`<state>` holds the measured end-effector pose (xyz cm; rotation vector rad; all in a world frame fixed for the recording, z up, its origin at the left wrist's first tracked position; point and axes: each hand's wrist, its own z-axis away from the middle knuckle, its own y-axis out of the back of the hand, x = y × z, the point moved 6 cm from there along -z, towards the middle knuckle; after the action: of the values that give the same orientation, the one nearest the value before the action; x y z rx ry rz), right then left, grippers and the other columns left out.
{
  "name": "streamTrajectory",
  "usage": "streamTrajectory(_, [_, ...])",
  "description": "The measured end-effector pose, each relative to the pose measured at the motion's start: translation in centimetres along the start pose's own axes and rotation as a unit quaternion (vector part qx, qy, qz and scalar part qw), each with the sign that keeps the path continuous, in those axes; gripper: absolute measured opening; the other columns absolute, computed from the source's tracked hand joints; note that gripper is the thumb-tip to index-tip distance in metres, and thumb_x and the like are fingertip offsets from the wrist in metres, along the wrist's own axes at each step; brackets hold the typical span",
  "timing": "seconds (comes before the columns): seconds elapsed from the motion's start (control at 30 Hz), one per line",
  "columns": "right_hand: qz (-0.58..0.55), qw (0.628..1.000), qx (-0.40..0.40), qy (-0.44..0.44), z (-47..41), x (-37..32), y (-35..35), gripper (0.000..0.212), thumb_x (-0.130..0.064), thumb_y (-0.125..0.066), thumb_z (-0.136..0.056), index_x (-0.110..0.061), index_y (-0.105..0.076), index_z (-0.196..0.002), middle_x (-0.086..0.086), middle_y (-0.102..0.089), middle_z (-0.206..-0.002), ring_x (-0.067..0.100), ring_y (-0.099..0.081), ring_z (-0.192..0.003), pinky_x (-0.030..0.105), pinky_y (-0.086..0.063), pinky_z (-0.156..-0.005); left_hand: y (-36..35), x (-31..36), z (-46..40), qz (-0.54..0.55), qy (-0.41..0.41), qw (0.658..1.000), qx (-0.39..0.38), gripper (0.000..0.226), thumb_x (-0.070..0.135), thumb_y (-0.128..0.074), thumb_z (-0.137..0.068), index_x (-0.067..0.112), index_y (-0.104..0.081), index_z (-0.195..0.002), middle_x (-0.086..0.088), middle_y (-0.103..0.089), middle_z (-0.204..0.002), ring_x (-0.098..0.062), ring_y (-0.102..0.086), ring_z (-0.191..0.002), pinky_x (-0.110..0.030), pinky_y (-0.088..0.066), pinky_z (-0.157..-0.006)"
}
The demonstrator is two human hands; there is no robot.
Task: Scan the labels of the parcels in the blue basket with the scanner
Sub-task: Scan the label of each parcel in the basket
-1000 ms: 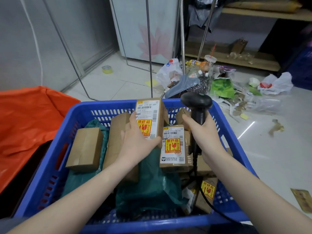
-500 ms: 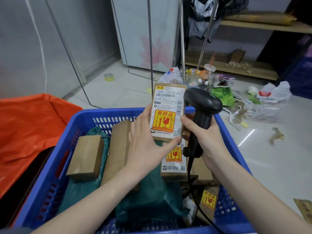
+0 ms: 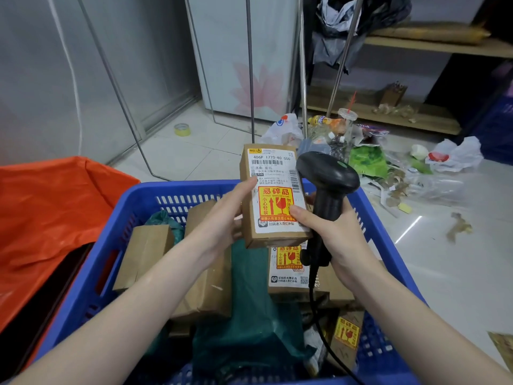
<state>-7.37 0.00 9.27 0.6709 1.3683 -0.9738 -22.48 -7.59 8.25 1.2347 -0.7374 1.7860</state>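
My left hand (image 3: 222, 218) holds a small brown parcel (image 3: 273, 198) upright above the blue basket (image 3: 111, 251), its white label with barcode and orange fragile sticker facing me. My right hand (image 3: 336, 240) grips the black scanner (image 3: 327, 184) by its handle, right beside the parcel; its thumb rests on the parcel's label. The scanner's cable hangs down into the basket. Inside the basket lie several brown parcels (image 3: 144, 254), a green bag (image 3: 255, 315) and another labelled parcel (image 3: 288, 270) under the held one.
An orange sack (image 3: 50, 218) lies left of the basket. Beyond it on the tiled floor sit a pile of rubbish and plastic bags (image 3: 369, 157), a tape roll (image 3: 182, 130), metal rack legs (image 3: 249, 79) and wooden shelves (image 3: 388, 115).
My left hand has lifted the labelled parcel out of the basket and up toward me. My right hand with the scanner has risen beside it, thumb now touching the label.
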Motion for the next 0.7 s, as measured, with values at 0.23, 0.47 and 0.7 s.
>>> streamTrajectory(0.23, [0.001, 1.000, 0.006, -0.004, 0.0, 0.0, 0.0, 0.045, -0.018, -0.073, -0.079, -0.014, -0.055, -0.120, 0.007, -0.072, -0.111, 0.021, -0.071, -0.098, 0.041, -0.056, -0.088, 0.3, 0.0, -0.5, 0.007, -0.007, 1.000, -0.027, 0.064, 0.050, -0.068, -0.069, 0.023, -0.053, -0.126, 0.001, -0.074, -0.103, -0.017, -0.070, -0.095, -0.039, -0.052, -0.093])
streamTrajectory(0.47, [-0.055, 0.998, 0.020, -0.017, -0.2, -0.8, 0.7, 0.022, -0.029, -0.068, -0.083, -0.014, -0.064, -0.098, 0.005, -0.069, -0.081, 0.022, -0.064, -0.071, 0.037, -0.051, -0.072, 1.8, 0.8, -0.4, 0.002, -0.045, 0.998, 0.050, 0.077, 0.045, -0.075, -0.067, 0.026, -0.042, -0.133, 0.004, -0.070, -0.108, -0.016, -0.065, -0.104, -0.043, -0.047, -0.098])
streamTrajectory(0.7, [-0.111, 0.991, -0.078, -0.019, -0.3, -2.3, 0.5, 0.024, -0.033, -0.062, -0.077, -0.010, -0.060, -0.083, 0.008, -0.059, -0.067, 0.015, -0.043, -0.043, 0.023, -0.037, -0.045, 2.4, 2.1, 0.0, -0.034, -0.109, 0.990, 0.081, 0.051, 0.039, -0.069, -0.077, 0.033, -0.046, -0.122, 0.015, -0.065, -0.102, -0.004, -0.065, -0.092, -0.016, -0.048, -0.065])
